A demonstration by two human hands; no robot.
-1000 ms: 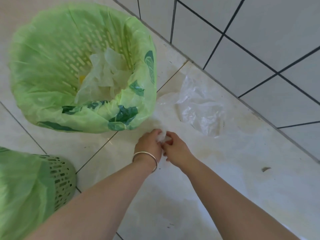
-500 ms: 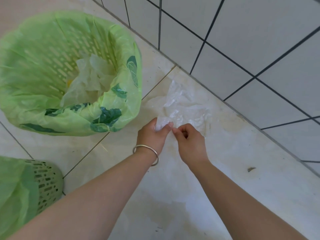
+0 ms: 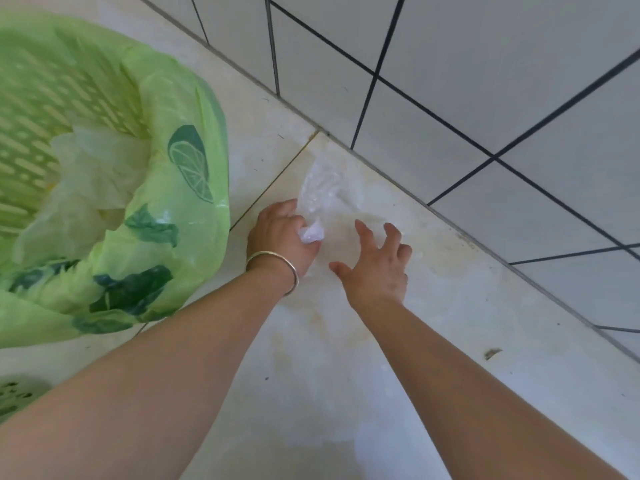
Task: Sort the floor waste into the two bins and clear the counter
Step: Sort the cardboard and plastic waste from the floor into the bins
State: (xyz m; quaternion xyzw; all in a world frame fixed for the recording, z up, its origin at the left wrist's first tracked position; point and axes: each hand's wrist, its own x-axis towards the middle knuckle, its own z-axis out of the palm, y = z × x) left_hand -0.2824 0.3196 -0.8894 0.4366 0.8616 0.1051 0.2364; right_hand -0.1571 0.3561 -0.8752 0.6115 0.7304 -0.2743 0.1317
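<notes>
Left hand (image 3: 280, 237) is bunching the clear plastic bag (image 3: 317, 192) beside the green-lined bin (image 3: 194, 216) (right hand (image 3: 377, 265) splayed, holding nothing); next it's probably needing a lift into that bin.

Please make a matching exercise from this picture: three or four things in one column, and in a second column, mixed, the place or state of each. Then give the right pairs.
Things
1. left hand
2. right hand
3. green bin liner
4. small dark scrap

Places or states
A. on the floor near the wall, far right
B. fingers spread, holding nothing
C. gripping the clear plastic bag
D. printed with lime slices and leaves

Pairs: 1-C, 2-B, 3-D, 4-A
</notes>
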